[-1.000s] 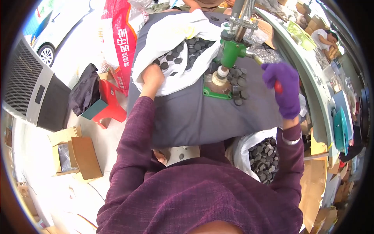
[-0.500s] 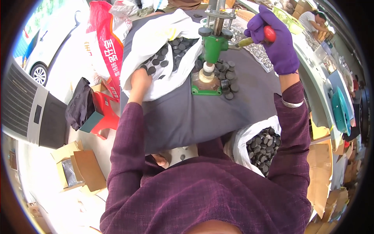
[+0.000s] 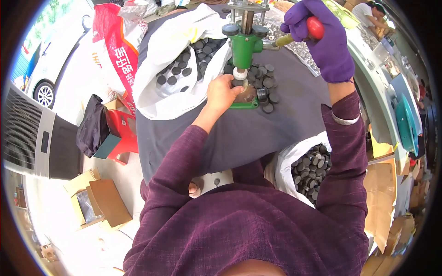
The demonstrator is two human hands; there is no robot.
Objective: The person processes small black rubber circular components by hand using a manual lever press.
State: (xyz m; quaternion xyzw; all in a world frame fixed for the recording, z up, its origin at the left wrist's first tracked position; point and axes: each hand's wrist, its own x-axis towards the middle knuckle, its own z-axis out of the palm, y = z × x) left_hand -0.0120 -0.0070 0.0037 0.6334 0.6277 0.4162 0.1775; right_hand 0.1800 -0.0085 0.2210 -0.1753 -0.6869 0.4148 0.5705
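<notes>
A green hand press (image 3: 245, 50) stands on a table covered with grey cloth. My left hand (image 3: 221, 96) is at its die, pinching a black disc (image 3: 236, 83) between thumb and fingers just below the white ram tip (image 3: 240, 73). The disc is partly hidden by the fingers. In a purple glove, my right hand (image 3: 329, 43) is raised and closed on the press's lever (image 3: 284, 40), next to its red ball knob (image 3: 315, 27). More black discs (image 3: 268, 83) lie in a loose heap right of the die. Left of the press, an open white sack (image 3: 156, 99) holds several others.
Another white sack (image 3: 284, 168) of black discs stands below the table's right front edge. A red stool (image 3: 123, 131) with a dark cloth (image 3: 94, 126) is at left. Small shiny parts (image 3: 301, 57) lie behind the lever. A person (image 3: 369, 18) sits at far right.
My left hand has come out of the white sack and moved right to the press die with a black disc. My right hand keeps hold of the raised lever.
</notes>
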